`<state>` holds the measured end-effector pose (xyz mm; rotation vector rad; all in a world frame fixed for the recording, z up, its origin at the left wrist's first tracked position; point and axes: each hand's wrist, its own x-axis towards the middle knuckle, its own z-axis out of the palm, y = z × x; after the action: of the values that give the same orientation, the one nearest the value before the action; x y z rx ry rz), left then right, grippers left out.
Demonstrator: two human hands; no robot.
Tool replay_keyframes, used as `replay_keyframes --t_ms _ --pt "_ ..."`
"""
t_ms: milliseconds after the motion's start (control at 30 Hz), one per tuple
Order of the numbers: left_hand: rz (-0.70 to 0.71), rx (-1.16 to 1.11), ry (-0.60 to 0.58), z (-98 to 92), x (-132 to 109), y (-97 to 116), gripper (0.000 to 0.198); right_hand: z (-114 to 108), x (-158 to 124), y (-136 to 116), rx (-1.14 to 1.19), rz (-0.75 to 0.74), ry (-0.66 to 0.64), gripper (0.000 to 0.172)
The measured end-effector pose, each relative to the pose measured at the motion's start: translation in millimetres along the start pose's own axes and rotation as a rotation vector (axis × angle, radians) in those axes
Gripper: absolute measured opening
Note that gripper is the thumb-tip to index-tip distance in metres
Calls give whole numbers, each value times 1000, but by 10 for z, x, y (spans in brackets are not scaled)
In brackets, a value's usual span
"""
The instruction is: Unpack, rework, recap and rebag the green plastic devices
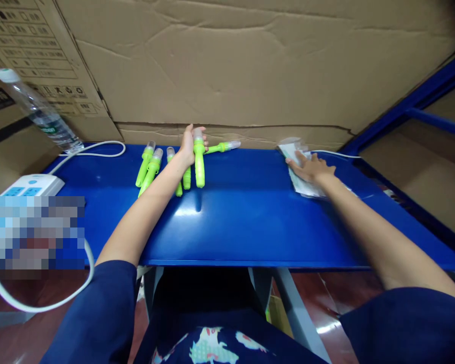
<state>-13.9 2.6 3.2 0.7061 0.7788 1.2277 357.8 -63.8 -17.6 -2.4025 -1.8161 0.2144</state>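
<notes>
My left hand [188, 146] is at the back of the blue table, fingers curled round a lime-green, handle-shaped stick with a clear cap [199, 164]. It stands nearly upright, cap at the top. Another such green stick [222, 147] lies sideways just right of this hand. Several more green sticks [150, 172] lie to the left, some partly hidden behind my left forearm. On the right, my right hand [311, 168] rests with fingers spread on a stack of thin, clear plastic bags [301, 185]. The stack looks whitish, and part of it is under the palm.
Cardboard [220, 65] walls the back of the blue table [250, 222]. At left stand a clear water bottle [47, 119] and a white power strip [34, 184] with a looping white cable [41, 307]. A blue metal frame [409, 108] borders the right side.
</notes>
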Motion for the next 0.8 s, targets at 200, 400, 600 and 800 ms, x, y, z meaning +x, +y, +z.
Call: replay_keyframes --t_ms 200,400,600,800 --pt "11 -32 69 137 20 -150 30 -137 -171 -401 44 -231 322 75" --pt "180 -21 43 192 140 -296 40 -37 -569 -1246 939 -415 -378 70" --pt "351 297 5 -136 -44 -78 34 -49 -537 -1384 1054 -443 -499 43" --pt "517 675 -200 -243 -356 70 33 -7 -480 -1296 949 -560 -503 51"
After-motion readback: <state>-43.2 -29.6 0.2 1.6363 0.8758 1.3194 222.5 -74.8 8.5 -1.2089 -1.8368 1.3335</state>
